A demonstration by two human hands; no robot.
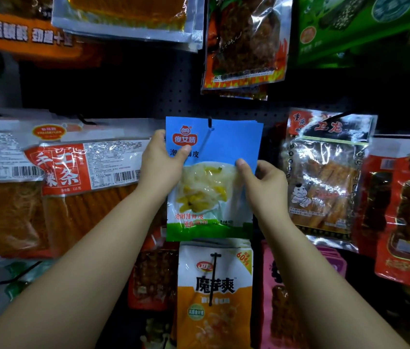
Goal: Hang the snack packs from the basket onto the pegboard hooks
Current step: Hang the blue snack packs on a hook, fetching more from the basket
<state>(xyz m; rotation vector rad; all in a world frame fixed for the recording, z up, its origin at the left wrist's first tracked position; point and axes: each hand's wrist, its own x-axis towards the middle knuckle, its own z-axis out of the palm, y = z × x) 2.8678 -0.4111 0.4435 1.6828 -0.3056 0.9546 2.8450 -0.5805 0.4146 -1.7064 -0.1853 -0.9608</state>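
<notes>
Nearest the camera, two bare forearms are raised from the lower corners toward the display. The left hand [163, 157] is held higher, its thumb laid across the printed logo and its fingers hidden behind the pack's left edge, so its grip is closed on that edge. The right hand [261, 180] is held lower, its thumb pressed on the front at the right edge with the fingers curled behind, the pack being pinched there too. Between them the blue glossy snack pack with a clear window of pale yellow-white food [211, 177] is held flat and upright against the dark perforated pegboard [173, 96]. Its top hole appears to be at the thin black metal hook [210, 121], with like packs behind. The pack should be kept level and slid fully back along the hook before either grip is loosened. The basket is not in view.
</notes>
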